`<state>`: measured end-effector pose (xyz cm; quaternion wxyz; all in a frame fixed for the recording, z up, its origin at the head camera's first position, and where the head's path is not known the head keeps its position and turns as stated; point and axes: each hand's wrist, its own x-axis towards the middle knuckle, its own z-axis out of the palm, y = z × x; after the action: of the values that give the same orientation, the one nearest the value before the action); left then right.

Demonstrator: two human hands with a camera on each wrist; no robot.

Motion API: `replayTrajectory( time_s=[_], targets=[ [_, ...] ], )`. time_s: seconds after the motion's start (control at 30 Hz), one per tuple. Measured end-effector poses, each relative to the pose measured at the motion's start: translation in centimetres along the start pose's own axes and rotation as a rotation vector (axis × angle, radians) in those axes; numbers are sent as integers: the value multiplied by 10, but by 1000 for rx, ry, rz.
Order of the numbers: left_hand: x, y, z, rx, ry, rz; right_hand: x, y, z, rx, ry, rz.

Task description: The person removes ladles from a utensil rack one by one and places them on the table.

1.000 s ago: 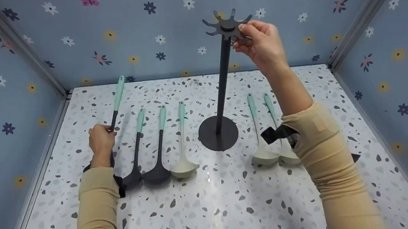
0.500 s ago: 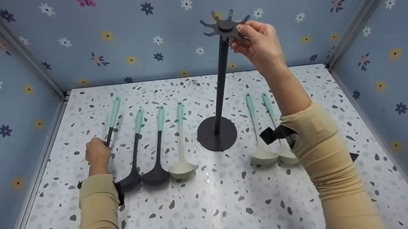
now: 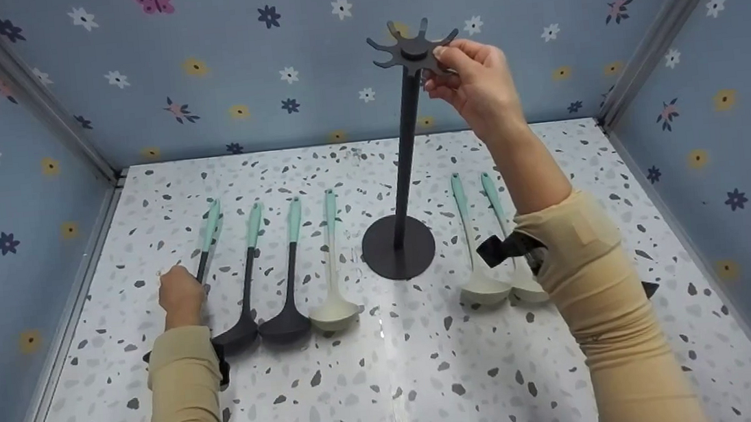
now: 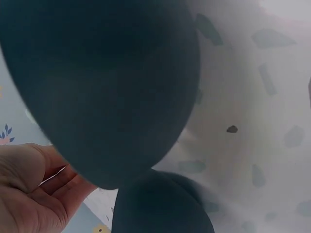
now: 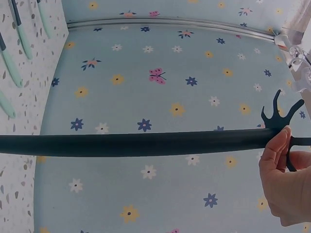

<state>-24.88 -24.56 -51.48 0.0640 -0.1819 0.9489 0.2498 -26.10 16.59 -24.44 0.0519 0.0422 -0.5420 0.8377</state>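
Observation:
My left hand (image 3: 181, 293) grips the dark shaft of the leftmost ladle (image 3: 211, 221), low over the table. Its mint handle points away; its bowl is hidden by my arm in the head view but looms as a dark rounded form (image 4: 102, 92) in the left wrist view. Right of it lie two black ladles, one nearer (image 3: 241, 331) and one farther right (image 3: 286, 323), then a cream ladle (image 3: 334, 308). My right hand (image 3: 479, 87) pinches a prong of the hooked top (image 3: 414, 52) of a black utensil stand (image 3: 405, 160), which leans slightly right in the head view.
The stand's round base (image 3: 379, 248) rests on the speckled table (image 3: 352, 392). Two cream ladles, one at left (image 3: 485, 286) and one partly behind my right forearm (image 3: 526, 286), lie right of it. Flower-patterned walls (image 3: 304, 38) enclose the back and sides.
My left hand has lowered the ladle toward the table and drawn it nearer, so its handle now lines up roughly with the others. My right hand keeps its hold on the stand.

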Motion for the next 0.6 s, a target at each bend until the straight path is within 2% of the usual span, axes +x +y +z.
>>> replayTrajectory(
  time_s=[0.33,0.6],
  targets=[
    [0,1,5,31,-42,-32,0,1,-1,3,-10,-9],
    [2,2,8,37,-19,-30,0,0,-1,7,-10,-4]
  ],
)
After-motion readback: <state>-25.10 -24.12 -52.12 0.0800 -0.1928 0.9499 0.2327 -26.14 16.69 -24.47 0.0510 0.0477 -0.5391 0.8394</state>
